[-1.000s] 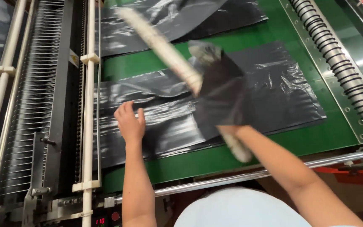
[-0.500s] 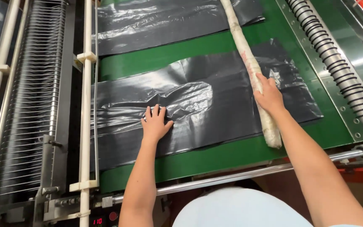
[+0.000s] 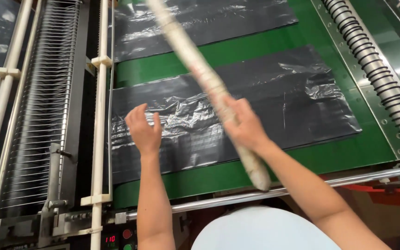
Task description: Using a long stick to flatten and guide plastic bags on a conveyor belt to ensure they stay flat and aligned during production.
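My right hand [image 3: 244, 125] grips a long pale wrapped stick [image 3: 195, 65] and holds it slanted above a flat stack of black plastic bags [image 3: 302, 102] on the green conveyor belt [image 3: 265, 51]. The stick runs from the top of the view down to its worn end near the front steel bar. My left hand [image 3: 143, 129] hovers just over the left part of the black bags, fingers apart and holding nothing. A second sheet of black bags [image 3: 218, 18] lies farther back on the belt.
A steel bar [image 3: 302, 187] crosses the front of the machine. A coiled roller [image 3: 376, 65] runs along the right side. White rails [image 3: 100, 106] and a rack of thin wires [image 3: 47, 92] stand at the left. Red and green buttons [image 3: 127, 234] sit by a small display.
The stick has swung from the right edge of the bags up and over to the middle, still in my right hand. My left hand has lifted off the bags and shifted left.
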